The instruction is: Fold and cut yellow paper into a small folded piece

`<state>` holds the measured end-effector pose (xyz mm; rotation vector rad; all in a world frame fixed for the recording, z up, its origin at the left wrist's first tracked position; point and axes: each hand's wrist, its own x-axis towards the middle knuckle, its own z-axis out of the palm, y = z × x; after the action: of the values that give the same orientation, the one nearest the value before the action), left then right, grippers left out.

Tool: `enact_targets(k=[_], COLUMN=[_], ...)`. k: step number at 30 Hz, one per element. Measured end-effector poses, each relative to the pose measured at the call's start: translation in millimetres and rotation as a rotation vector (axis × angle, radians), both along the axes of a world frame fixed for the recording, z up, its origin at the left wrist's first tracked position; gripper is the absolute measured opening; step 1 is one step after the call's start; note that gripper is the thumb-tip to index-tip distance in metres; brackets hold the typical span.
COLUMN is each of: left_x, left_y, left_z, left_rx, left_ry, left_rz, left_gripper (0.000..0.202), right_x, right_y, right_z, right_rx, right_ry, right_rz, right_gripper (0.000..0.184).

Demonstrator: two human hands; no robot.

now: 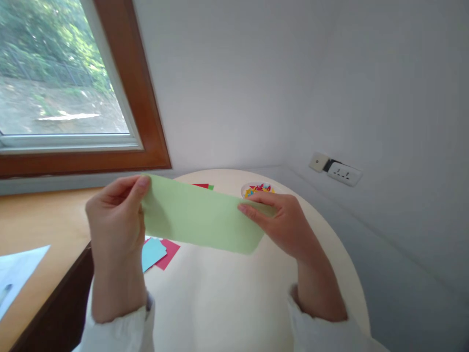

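Note:
A light green sheet of paper [200, 215] is stretched between my two hands above a round cream table [227, 303]. My left hand [119, 210] pinches its upper left corner between thumb and fingers. At the other end, my right hand [280, 217] grips the upper right part, thumb in front. The sheet slants down to the right. Below its left end lie a light blue paper [154, 252] and a dark pink paper [170, 252], partly hidden. Behind the sheet, a round clear dish [252, 187] holds small red, yellow and blue pieces; my right hand covers part of it.
Red paper [201, 185] and a bit of green paper [211, 187] show at the table's far side. On the left is a wooden desk [54, 210] with a white sheet [22, 269]. Walls with a socket [344, 173] and a brown-framed window [134, 73] stand close behind.

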<state>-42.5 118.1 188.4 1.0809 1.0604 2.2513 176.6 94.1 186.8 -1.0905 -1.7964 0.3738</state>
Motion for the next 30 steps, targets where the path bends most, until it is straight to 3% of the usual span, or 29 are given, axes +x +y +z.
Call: enact_targets(k=[6, 13, 30], left_x=[-2.8, -0.3, -4.3], left_y=[1.0, -2.7, 1.1], left_z=[4.1, 8.2, 0.7], left_rx=[-0.018, 0.003, -0.049], left_ry=[-0.087, -0.109, -0.060], left_rz=[0.008, 0.018, 0.050], left_gripper=[0.012, 0.011, 0.015], right_x=[5.8, 4.3, 1.5], right_y=[4.7, 8.6, 2.0], right_z=[-3.0, -4.7, 0.4], right_rx=[0.017, 0.013, 0.037], right_ry=[0.249, 0.562, 0.640], right_rz=[-0.006, -0.029, -0.018], right_gripper=[0.015, 0.027, 0.019])
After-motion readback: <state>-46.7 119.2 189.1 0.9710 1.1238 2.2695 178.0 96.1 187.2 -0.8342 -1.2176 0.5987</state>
